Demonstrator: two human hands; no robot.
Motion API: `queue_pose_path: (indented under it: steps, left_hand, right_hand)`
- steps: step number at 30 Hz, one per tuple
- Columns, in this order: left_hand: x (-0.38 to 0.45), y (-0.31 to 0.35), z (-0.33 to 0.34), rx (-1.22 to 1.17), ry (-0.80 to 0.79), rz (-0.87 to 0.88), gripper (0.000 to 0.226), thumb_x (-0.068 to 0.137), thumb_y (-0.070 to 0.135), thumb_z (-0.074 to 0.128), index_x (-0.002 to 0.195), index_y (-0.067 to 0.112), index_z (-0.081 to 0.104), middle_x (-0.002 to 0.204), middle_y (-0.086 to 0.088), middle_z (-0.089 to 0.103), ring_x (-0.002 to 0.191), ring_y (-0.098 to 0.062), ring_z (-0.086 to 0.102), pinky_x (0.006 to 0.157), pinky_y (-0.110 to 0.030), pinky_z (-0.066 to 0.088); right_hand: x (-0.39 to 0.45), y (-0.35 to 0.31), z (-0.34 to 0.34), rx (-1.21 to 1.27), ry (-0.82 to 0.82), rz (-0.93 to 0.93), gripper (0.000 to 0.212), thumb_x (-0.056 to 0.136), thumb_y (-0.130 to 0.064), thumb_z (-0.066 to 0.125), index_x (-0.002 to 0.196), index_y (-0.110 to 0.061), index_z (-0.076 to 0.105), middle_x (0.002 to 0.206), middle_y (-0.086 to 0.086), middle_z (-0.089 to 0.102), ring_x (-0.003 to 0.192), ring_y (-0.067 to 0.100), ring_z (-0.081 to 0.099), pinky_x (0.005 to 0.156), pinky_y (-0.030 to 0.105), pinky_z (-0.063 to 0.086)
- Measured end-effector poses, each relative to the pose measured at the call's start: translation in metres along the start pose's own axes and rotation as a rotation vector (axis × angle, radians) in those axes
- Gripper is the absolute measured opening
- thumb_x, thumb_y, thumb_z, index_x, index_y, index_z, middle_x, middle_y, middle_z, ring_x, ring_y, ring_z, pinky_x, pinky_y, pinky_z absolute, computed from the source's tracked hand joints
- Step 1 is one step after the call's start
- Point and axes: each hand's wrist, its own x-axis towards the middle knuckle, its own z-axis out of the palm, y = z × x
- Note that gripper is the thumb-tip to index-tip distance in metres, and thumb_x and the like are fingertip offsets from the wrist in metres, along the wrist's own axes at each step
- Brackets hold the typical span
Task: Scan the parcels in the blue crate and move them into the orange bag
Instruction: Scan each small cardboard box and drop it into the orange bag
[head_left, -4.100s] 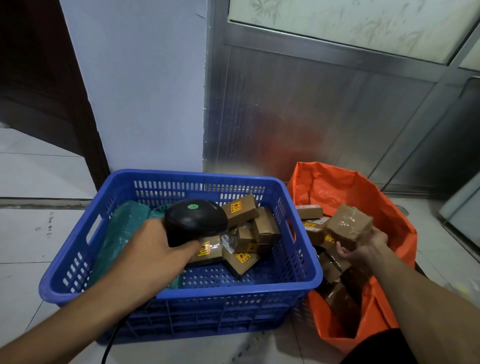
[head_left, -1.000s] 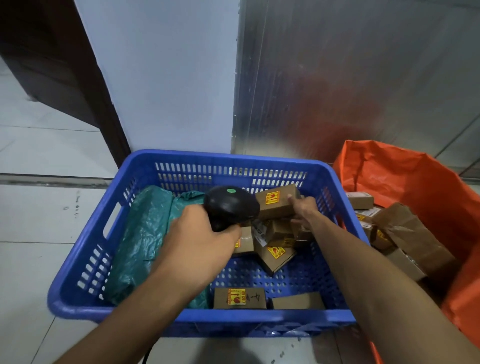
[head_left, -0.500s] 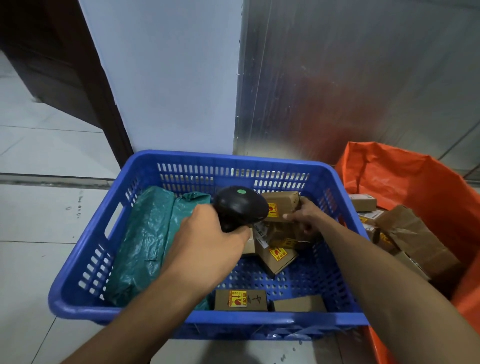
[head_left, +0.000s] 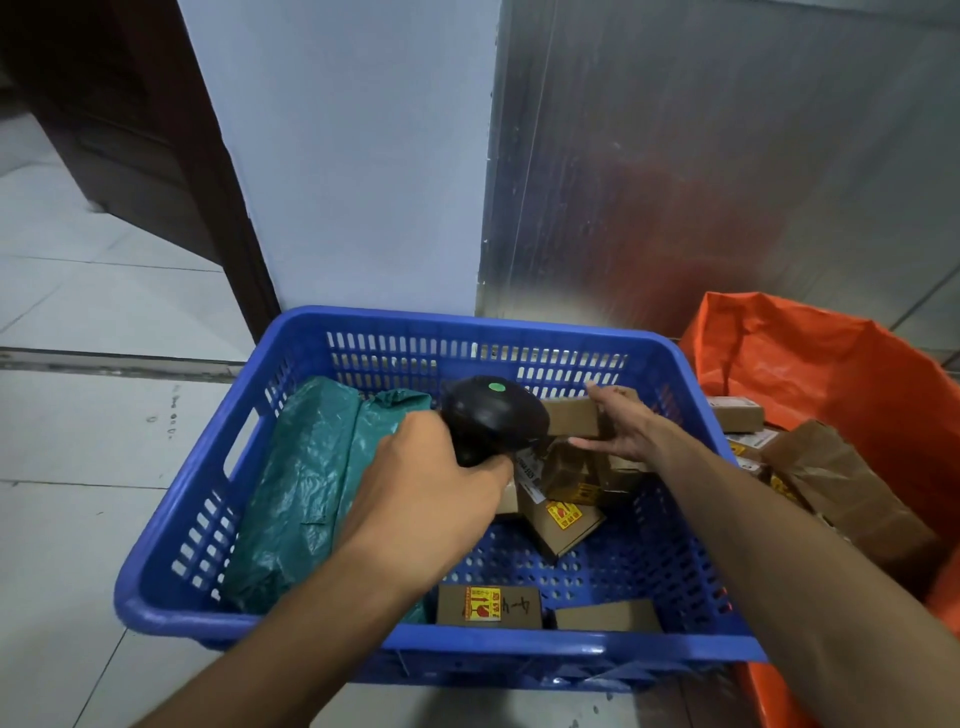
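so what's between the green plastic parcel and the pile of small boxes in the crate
In the head view, the left hand gripping the black scanner sits between the green plastic parcel and the small boxes.

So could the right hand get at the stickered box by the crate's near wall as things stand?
Probably yes. The stickered box lies uncovered on the crate floor with nothing stacked on it. But the right hand is gripping another box, so it would need to let that go first.
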Motion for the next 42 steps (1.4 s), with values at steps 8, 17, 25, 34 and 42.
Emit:
queue_pose_path:
  steps: [8, 17, 25, 34, 42]
  left_hand:
    - [-0.003, 0.001, -0.003, 0.007, -0.006, 0.005, 0.016, 0.085, 0.029, 0.067, 0.077, 0.015, 0.069, 0.067, -0.006, 0.07, 0.067, -0.026, 0.07, 0.069, -0.046, 0.059]
    - [-0.004, 0.001, -0.009, -0.011, 0.012, 0.018, 0.019, 0.083, 0.031, 0.067, 0.079, 0.013, 0.068, 0.062, -0.005, 0.064, 0.058, -0.025, 0.063, 0.064, -0.039, 0.056]
    - [-0.008, 0.007, -0.014, -0.013, 0.028, 0.037, 0.012, 0.085, 0.027, 0.069, 0.085, 0.015, 0.069, 0.071, -0.003, 0.07, 0.064, -0.019, 0.068, 0.068, -0.036, 0.058]
    - [-0.018, 0.006, -0.022, -0.016, 0.036, 0.035, 0.011, 0.085, 0.026, 0.069, 0.086, 0.015, 0.069, 0.075, -0.005, 0.072, 0.071, -0.023, 0.07, 0.069, -0.038, 0.057]
    - [-0.024, 0.003, -0.031, -0.061, 0.073, 0.035, 0.015, 0.081, 0.024, 0.069, 0.077, 0.009, 0.069, 0.057, -0.005, 0.062, 0.056, -0.025, 0.06, 0.06, -0.034, 0.051]
  right_hand:
    - [-0.003, 0.003, 0.002, -0.13, 0.016, -0.161, 0.057, 0.096, -0.006, 0.061, 0.141, -0.033, 0.037, 0.13, 0.01, 0.043, 0.096, 0.029, 0.06, 0.072, 0.05, 0.062]
    - [-0.029, 0.0, -0.007, -0.4, -0.109, -0.119, 0.057, 0.087, -0.001, 0.071, 0.132, -0.023, 0.043, 0.129, 0.015, 0.056, 0.107, 0.035, 0.066, 0.074, 0.05, 0.062]
    - [-0.088, -0.015, 0.004, -0.473, -0.173, -0.281, 0.051, 0.09, -0.003, 0.069, 0.13, -0.024, 0.046, 0.122, 0.015, 0.062, 0.102, 0.033, 0.07, 0.068, 0.044, 0.063]
    - [-0.148, -0.001, 0.004, -0.312, -0.1, -0.4, 0.05, 0.088, -0.001, 0.072, 0.128, -0.021, 0.05, 0.126, 0.015, 0.06, 0.1, 0.033, 0.069, 0.059, 0.039, 0.061]
    - [-0.192, 0.009, 0.0, -0.322, -0.028, -0.499, 0.048, 0.086, 0.001, 0.074, 0.121, -0.024, 0.052, 0.122, 0.018, 0.063, 0.087, 0.025, 0.072, 0.051, 0.033, 0.058]
